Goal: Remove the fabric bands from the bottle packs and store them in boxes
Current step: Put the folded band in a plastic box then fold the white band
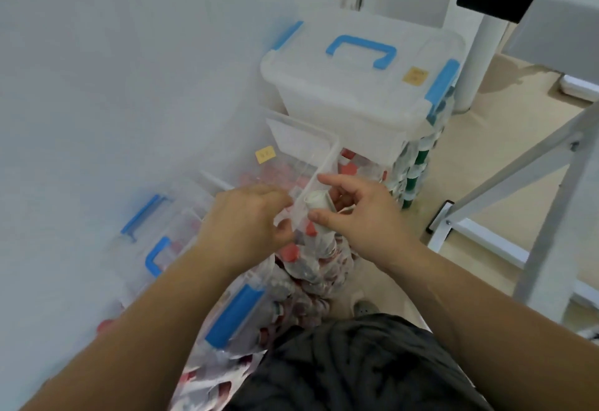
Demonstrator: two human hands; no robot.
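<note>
A pale wall runs down the left of a beige floor, with a white folding frame [547, 190] at the right. Against the wall stand translucent plastic storage boxes with blue handles and latches: a closed one [353, 86] sits on a stack of green-capped bottle packs [415, 164], and an open one [291, 164] below it shows red caps inside. The left hand [246, 219] pinches what looks like a white fabric band [309, 190], stretched up toward the open box's rim. The right hand [359, 213] closes thumb and fingers around a small white roll [316, 201], perhaps wound band, over a red-capped bottle pack [311, 258]. Blur hides the exact grip. My judgement: mid-task, one band coming free, and several wrapped packs on the floor not yet done.
</note>
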